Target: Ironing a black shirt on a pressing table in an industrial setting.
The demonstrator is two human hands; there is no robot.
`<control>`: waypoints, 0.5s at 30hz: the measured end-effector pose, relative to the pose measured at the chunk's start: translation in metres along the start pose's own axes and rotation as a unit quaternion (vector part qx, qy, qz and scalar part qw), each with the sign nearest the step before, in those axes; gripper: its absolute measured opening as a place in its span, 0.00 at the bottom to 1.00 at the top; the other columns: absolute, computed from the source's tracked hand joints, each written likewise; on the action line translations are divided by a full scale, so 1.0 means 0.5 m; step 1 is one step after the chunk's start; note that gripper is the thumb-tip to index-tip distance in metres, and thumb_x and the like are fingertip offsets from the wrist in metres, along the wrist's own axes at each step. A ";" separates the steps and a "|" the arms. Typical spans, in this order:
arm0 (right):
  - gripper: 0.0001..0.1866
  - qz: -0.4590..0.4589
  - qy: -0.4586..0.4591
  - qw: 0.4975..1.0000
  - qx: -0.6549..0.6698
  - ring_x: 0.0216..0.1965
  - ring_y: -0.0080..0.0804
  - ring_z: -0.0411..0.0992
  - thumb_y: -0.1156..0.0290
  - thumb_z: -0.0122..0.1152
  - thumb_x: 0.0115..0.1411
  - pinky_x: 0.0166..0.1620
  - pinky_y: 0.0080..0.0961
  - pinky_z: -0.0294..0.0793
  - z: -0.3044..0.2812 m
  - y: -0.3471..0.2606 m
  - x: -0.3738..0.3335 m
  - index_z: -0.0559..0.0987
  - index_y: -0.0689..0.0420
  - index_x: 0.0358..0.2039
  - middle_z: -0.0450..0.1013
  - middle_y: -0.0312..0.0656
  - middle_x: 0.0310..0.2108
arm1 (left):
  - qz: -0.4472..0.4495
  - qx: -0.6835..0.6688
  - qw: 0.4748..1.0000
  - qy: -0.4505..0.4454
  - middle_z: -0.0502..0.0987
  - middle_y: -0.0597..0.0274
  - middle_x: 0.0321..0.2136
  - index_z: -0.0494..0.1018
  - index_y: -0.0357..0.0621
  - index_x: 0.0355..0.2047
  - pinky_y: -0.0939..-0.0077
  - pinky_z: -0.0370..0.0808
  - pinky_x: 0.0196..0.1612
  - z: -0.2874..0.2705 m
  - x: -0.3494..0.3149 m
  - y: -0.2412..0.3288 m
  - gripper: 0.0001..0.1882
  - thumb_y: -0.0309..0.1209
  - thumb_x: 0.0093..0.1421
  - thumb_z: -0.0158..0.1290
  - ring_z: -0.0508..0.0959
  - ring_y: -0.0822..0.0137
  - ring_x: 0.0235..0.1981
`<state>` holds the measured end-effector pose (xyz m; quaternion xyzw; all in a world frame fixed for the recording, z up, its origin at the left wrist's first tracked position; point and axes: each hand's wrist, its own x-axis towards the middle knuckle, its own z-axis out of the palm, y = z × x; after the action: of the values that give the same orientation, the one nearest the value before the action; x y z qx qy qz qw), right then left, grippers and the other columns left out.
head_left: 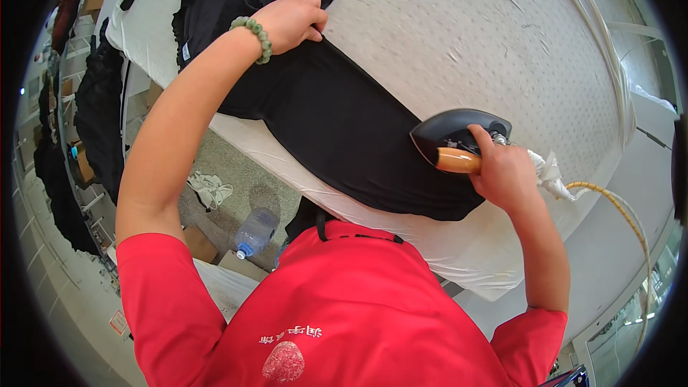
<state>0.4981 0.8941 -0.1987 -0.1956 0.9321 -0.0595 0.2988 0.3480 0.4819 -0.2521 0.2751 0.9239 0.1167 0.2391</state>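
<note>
A black garment [337,115] lies stretched over the pale padded ironing table [459,36], one part hanging along the near edge. At its upper edge my left hand [292,23] pinches the cloth between thumb and fingers; a green bead bracelet [254,37] circles that wrist. My right hand [505,172] is wrapped round the wooden handle of a dark steam iron [459,125]. The iron rests at the garment's right end, its pointed tip toward the left. Its soleplate is hidden from above.
A yellowish hose [616,208] and cable run from the iron off to the right. On the floor below the table lie a clear blue-capped water bottle [256,231] and white shoes [209,190]. Dark garments [100,107] hang on a rack at the left.
</note>
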 end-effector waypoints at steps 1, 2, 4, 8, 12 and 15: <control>0.37 -0.003 -0.002 1.000 0.003 0.27 0.54 0.78 0.69 0.71 0.49 0.32 0.48 0.77 0.000 -0.013 0.020 0.71 0.52 0.62 0.78 0.49 0.23 | -0.003 0.000 1.000 -0.004 0.72 0.57 0.36 0.76 0.44 0.36 0.60 0.75 0.46 0.004 0.012 -0.008 0.06 0.30 0.62 0.60 0.78 0.52 0.42; 0.36 0.008 -0.005 1.000 0.017 0.28 0.54 0.79 0.68 0.70 0.51 0.33 0.48 0.77 0.000 -0.029 0.040 0.71 0.53 0.62 0.78 0.50 0.24 | -0.005 -0.003 1.000 -0.003 0.73 0.57 0.36 0.76 0.43 0.35 0.60 0.75 0.46 0.009 0.021 -0.014 0.06 0.31 0.62 0.61 0.78 0.52 0.42; 0.33 0.033 -0.002 0.999 0.036 0.30 0.56 0.79 0.67 0.69 0.53 0.35 0.49 0.78 -0.009 -0.068 0.070 0.71 0.55 0.61 0.79 0.52 0.26 | -0.004 -0.005 1.000 0.010 0.73 0.57 0.36 0.77 0.43 0.34 0.60 0.75 0.46 0.013 0.030 -0.019 0.07 0.32 0.61 0.62 0.78 0.52 0.42; 0.30 0.068 0.010 0.995 0.066 0.34 0.57 0.80 0.66 0.65 0.58 0.39 0.50 0.79 -0.033 -0.143 0.132 0.72 0.60 0.60 0.80 0.55 0.29 | -0.018 -0.010 1.000 0.020 0.74 0.57 0.37 0.77 0.43 0.34 0.60 0.75 0.47 0.025 0.041 -0.021 0.08 0.33 0.61 0.62 0.78 0.52 0.42; 0.23 0.071 0.058 0.991 0.096 0.36 0.57 0.80 0.66 0.63 0.60 0.41 0.50 0.79 -0.045 -0.202 0.192 0.75 0.65 0.53 0.80 0.57 0.31 | -0.014 -0.015 0.999 0.025 0.75 0.57 0.37 0.77 0.42 0.34 0.60 0.76 0.47 0.027 0.047 -0.024 0.09 0.34 0.61 0.62 0.78 0.52 0.42; 0.19 0.069 0.078 0.989 0.102 0.37 0.59 0.80 0.66 0.62 0.61 0.42 0.50 0.79 -0.059 -0.249 0.242 0.76 0.65 0.47 0.81 0.58 0.32 | -0.021 0.007 0.999 0.044 0.76 0.57 0.39 0.78 0.43 0.36 0.62 0.77 0.46 0.033 0.043 -0.029 0.08 0.33 0.61 0.62 0.79 0.52 0.42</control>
<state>0.4318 0.7312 -0.2111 -0.0945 0.9530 -0.1484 0.2466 0.3338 0.4833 -0.2795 0.2524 0.9398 0.1171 0.1982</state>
